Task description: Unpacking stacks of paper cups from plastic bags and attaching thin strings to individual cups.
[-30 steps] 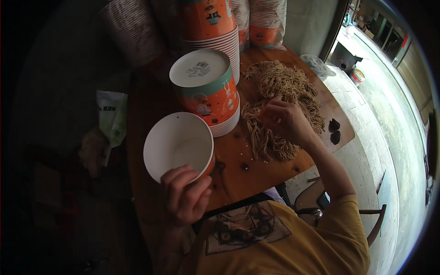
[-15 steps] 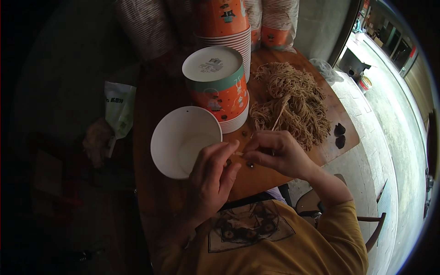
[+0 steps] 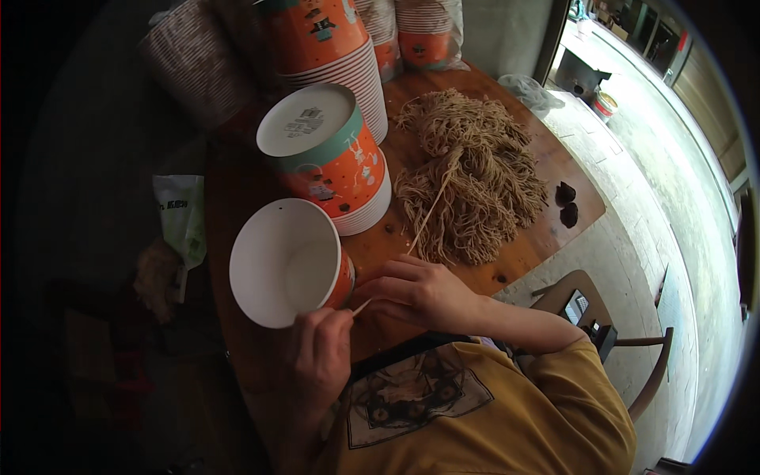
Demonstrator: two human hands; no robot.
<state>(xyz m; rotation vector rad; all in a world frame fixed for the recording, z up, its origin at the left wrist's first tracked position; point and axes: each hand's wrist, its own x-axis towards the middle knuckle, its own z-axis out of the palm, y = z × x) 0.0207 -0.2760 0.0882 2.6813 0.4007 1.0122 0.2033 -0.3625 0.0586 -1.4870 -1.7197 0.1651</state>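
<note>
A white-lined orange paper cup (image 3: 285,261) lies tilted on the wooden table (image 3: 522,257), its open mouth facing up toward me. My left hand (image 3: 321,352) is just below the cup and pinches the near end of a thin tan string (image 3: 427,214). My right hand (image 3: 419,291) is next to the cup's base, fingers curled over the same string. The string runs from my hands up to a heap of tan strings (image 3: 475,182) in the table's middle. Whether the string touches the cup is hidden by my fingers.
A stack of upside-down orange cups (image 3: 328,154) stands right behind the tilted cup, with taller stacks (image 3: 317,39) at the back. Two dark small objects (image 3: 566,204) lie near the right table edge. A chair (image 3: 633,372) is at lower right, and a white bag (image 3: 182,222) at left.
My right hand left the string heap and came back to the cup, drawing one string along. My left hand let go of the cup's rim and now pinches the string's end.
</note>
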